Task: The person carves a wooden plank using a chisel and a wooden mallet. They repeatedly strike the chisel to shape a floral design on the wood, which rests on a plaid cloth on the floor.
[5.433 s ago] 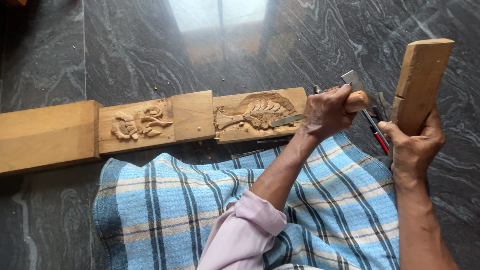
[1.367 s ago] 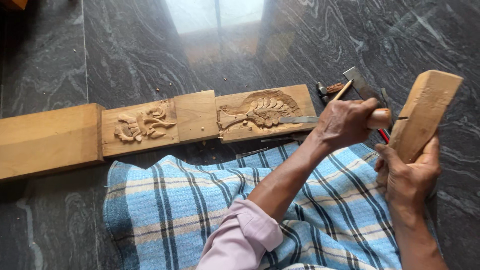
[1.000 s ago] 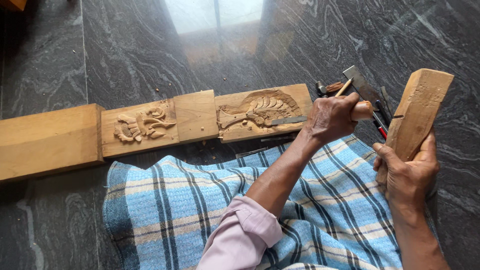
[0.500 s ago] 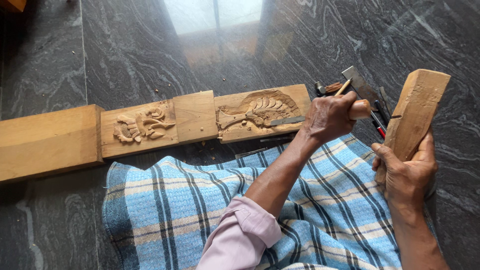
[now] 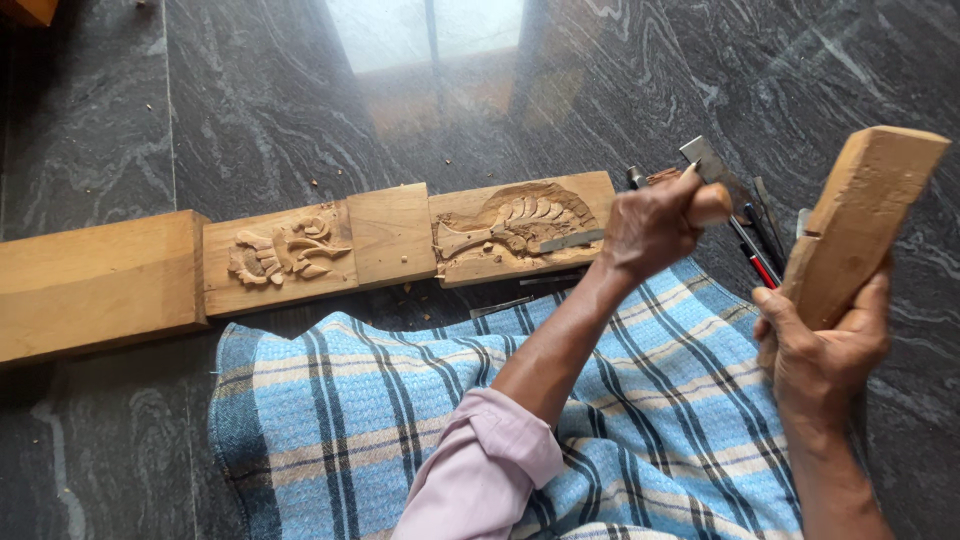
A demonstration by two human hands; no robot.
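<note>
A long wooden beam [image 5: 380,235] lies across the dark stone floor, with two carved relief panels, a floral one [image 5: 285,255] at left and a fan-shaped one [image 5: 515,225] at right. My left hand [image 5: 650,225] grips a chisel [image 5: 570,240] by its wooden handle, the blade lying on the right carving. My right hand [image 5: 825,345] holds a thick wooden block used as a mallet [image 5: 860,220], raised upright to the right of the chisel and apart from it.
Several more metal tools with red and dark handles [image 5: 745,225] lie on the floor beyond my left hand. A blue checked cloth [image 5: 400,400] covers my lap. Wood chips lie scattered by the beam. The polished floor [image 5: 250,100] reflects a window.
The mallet swung down toward the chisel handle, then lifted back away to the right. My left hand has kept the chisel on the right carving throughout.
</note>
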